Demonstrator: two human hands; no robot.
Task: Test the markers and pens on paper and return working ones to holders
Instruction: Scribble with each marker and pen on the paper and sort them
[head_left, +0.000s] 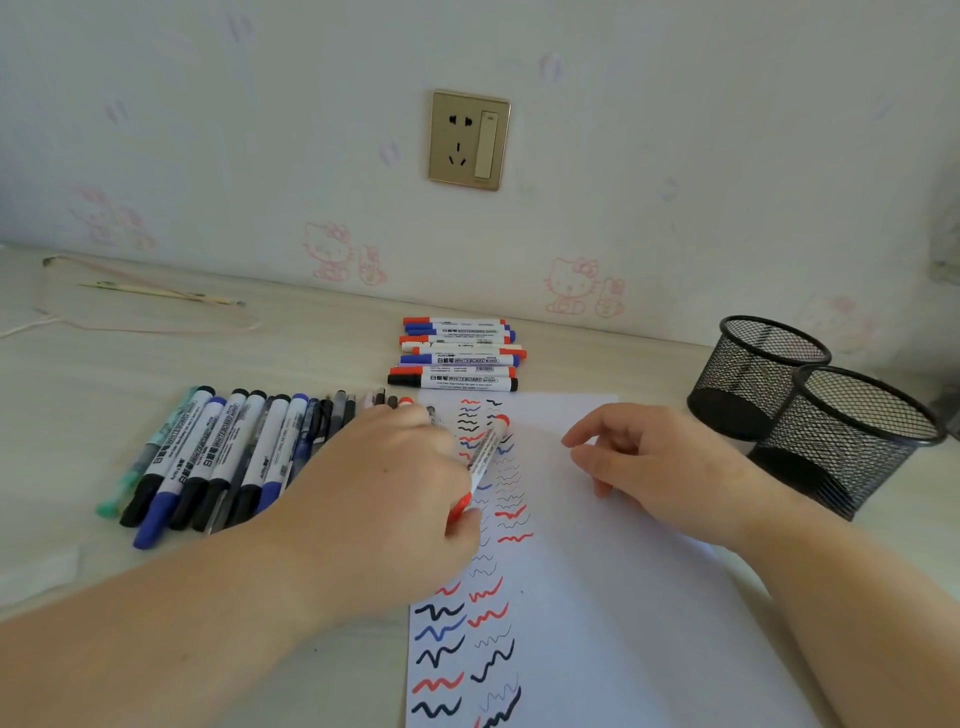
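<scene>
— Marker position first: red-capped white whiteboard marker (485, 457) pinched in left hand (384, 499), over the left part of the white paper sheet (597, 571).

— Long axis?

— Slanted: red cap (460, 506) at the near end by the thumb, red tail at the far end, leaning slightly right. Lying across the columns of red, blue and black squiggles (467, 623).

— Grip state?

— Left grip narrow, fingers curled round the barrel. Right hand (649, 467) holding nothing, fingers loosely bent, resting on the paper just right of the marker.

— Which hand nearer the holders?

— Right, clearly. Two black wire-mesh pen holders (810, 415) at the far right of the tabletop, well apart from the marker. Probably a pass across the sheet, or a handover, needed.

— Looks of the marker?

— White barrel with dark print, red at both ends, cap apparently on. Tip not visible.

— Others?

— Row of black- and blue-capped markers and pens (218, 452) to the left; stack of whiteboard markers (457, 358) at the far edge of the paper.
</scene>
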